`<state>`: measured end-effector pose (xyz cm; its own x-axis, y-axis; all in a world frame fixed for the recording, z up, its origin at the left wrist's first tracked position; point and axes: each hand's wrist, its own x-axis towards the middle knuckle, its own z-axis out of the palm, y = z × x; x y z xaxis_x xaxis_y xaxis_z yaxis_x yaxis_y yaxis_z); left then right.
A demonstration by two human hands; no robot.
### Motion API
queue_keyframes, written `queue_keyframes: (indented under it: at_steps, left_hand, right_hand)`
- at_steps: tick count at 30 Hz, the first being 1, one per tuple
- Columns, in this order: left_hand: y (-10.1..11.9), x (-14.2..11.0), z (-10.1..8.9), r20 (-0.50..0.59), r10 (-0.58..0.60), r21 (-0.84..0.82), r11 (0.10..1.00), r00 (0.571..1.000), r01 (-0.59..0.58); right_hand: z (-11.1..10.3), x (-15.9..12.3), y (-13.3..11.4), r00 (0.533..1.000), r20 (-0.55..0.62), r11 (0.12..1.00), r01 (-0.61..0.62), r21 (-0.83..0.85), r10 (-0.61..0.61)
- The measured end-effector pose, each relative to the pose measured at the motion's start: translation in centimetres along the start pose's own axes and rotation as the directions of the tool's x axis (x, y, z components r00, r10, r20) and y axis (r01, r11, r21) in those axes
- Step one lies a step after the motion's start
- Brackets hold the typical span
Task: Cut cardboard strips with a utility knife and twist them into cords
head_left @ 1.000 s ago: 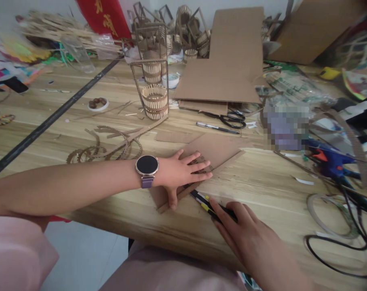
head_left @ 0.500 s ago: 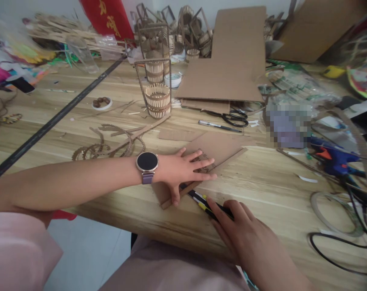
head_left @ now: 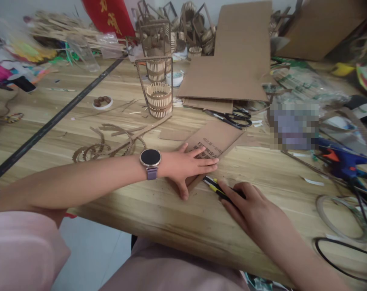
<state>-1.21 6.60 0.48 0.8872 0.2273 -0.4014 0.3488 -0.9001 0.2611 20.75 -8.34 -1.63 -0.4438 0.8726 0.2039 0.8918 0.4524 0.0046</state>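
My left hand [head_left: 191, 167] lies spread over a piece of brown cardboard [head_left: 215, 135] with dark printing, pressing it to the wooden table. A watch [head_left: 150, 158] is on that wrist. In my right hand [head_left: 247, 200] is a utility knife [head_left: 216, 190], black with yellow parts. Its front end meets the cardboard's near edge, just right of my left fingers; the blade tip is too small to make out. Part of the cardboard is hidden under my left palm.
Curled cardboard strips [head_left: 89, 149] lie left of the cardboard. Behind stand scissors [head_left: 236, 117], a small handled basket [head_left: 159, 101] and a large cardboard sheet [head_left: 228, 76]. On the right are a blue glue gun [head_left: 342, 159] and a black cable [head_left: 332, 260]. A long dark bar [head_left: 62, 113] crosses the left side.
The cardboard has shifted away from me, its far corner now near the scissors and more print showing. Both hands have moved slightly forward and right, the knife still held.
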Motion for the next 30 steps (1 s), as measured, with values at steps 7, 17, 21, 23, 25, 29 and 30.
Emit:
queue_keyframes:
  at_steps: [7, 17, 21, 23, 25, 29, 30]
  left_hand:
    - [-0.1, 0.4, -0.3, 0.018, -0.011, 0.001, 1.0, 1.0, 0.011]
    - [0.0, 0.4, -0.4, 0.015, -0.009, -0.016, 1.0, 1.0, 0.009]
    - [0.1, 0.3, -0.4, 0.03, -0.003, -0.005, 1.0, 1.0, 0.003]
    - [0.1, 0.3, -0.4, 0.013, -0.004, -0.016, 1.0, 1.0, 0.004]
    - [0.0, 0.2, -0.3, -0.003, -0.005, -0.024, 1.0, 1.0, 0.005]
    - [0.1, 0.1, -0.6, 0.008, -0.003, -0.04, 0.999, 1.0, 0.003]
    - [0.1, 0.1, -0.8, 0.021, -0.014, -0.043, 0.999, 1.0, 0.015]
  right_hand:
    - [-0.2, -0.1, 1.4, 0.997, 0.011, 0.997, 0.074, 0.008, -0.074]
    - [-1.3, 0.5, -0.1, 0.989, 0.023, 0.981, 0.15, -0.121, -0.149]
    - [-1.8, 0.2, -0.9, 0.987, 0.008, 0.977, 0.161, -0.143, -0.161]
    - [-1.7, 0.1, -1.1, 0.987, 0.006, 0.977, 0.158, -0.146, -0.159]
    - [-1.6, 0.1, -1.3, 0.986, 0.011, 0.974, 0.164, -0.158, -0.164]
    - [-1.5, -0.2, -1.5, 0.98, 0.015, 0.964, 0.2, -0.178, -0.2]
    - [-1.5, -0.4, -1.5, 0.978, 0.017, 0.961, 0.206, -0.184, -0.206]
